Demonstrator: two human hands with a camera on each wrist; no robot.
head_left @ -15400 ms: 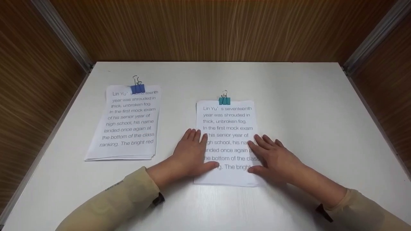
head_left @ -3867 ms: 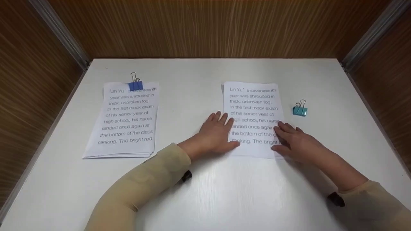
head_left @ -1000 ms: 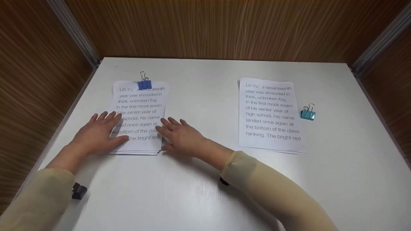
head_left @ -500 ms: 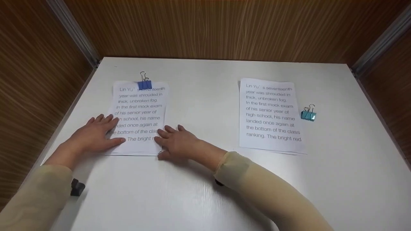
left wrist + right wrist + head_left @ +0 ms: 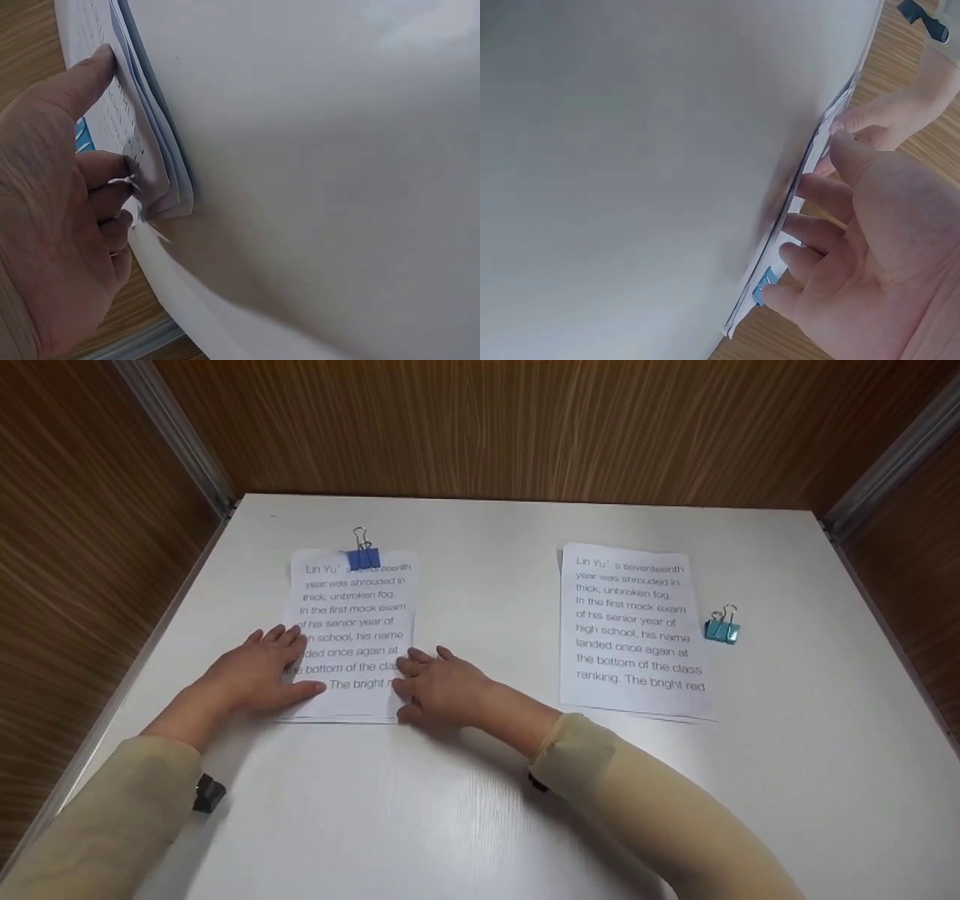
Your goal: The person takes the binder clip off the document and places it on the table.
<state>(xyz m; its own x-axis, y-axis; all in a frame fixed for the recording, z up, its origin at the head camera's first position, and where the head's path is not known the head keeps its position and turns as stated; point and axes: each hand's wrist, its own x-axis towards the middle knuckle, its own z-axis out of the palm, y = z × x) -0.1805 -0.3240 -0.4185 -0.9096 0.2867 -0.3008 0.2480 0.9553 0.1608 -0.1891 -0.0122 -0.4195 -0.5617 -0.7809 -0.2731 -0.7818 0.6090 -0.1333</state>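
A stack of printed sheets (image 5: 352, 619) lies on the left half of the table, a blue binder clip (image 5: 364, 559) on its top edge. My left hand (image 5: 251, 675) rests along the stack's left side, thumb and fingers spread over the paper. Against the opposite side lies my right hand (image 5: 450, 690), its fingertips on the margin. In the left wrist view the layered corner of the sheets (image 5: 161, 176) shows beside my fingers. From the right wrist, the stack's edge (image 5: 787, 199) runs past my fingertips, and the clip (image 5: 765, 283) shows beyond them.
To the right lies a second stack of printed sheets (image 5: 630, 622) with no clip on it. A teal binder clip (image 5: 722, 631) sits on the table just beside that stack. Wood-grain panels (image 5: 480, 427) enclose the white table (image 5: 465, 825) at the back and sides.
The teal clip came off the right-hand stack, which shifted right and away. Both hands then went to the blue-clipped stack; in the last half second it and they slid slightly right.
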